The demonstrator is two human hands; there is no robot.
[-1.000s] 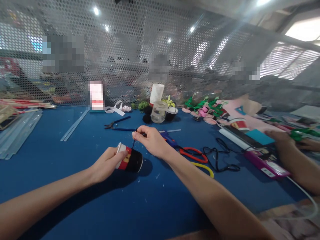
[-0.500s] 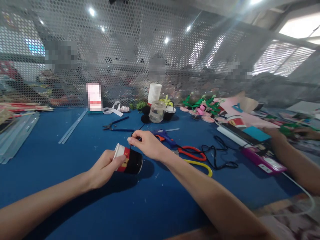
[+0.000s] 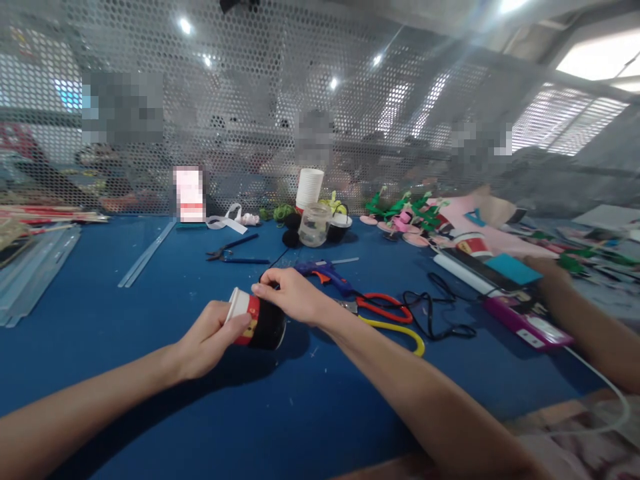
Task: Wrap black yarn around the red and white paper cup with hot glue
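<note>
My left hand [image 3: 209, 337] grips a small paper cup [image 3: 257, 321] lying on its side just above the blue table [image 3: 150, 373]. The cup is black with a red band and a white rim turned to the left. My right hand [image 3: 290, 293] rests on top of the cup and pinches a thin black cord [image 3: 279, 257] that runs back toward a black ball of yarn [image 3: 293, 237].
Behind my hands lie a blue glue gun [image 3: 325, 270], red-handled scissors [image 3: 385, 305], a yellow loop and a black cable [image 3: 435, 313]. Pliers [image 3: 233, 248], a clear jar [image 3: 315, 225] and stacked white cups [image 3: 310, 187] stand farther back. Another person's arm [image 3: 585, 327] works at the right. A perforated screen closes the far side.
My right hand has come down and toward me, from holding the cord taut above the cup to resting on it. The cup has tilted slightly in my left hand.
</note>
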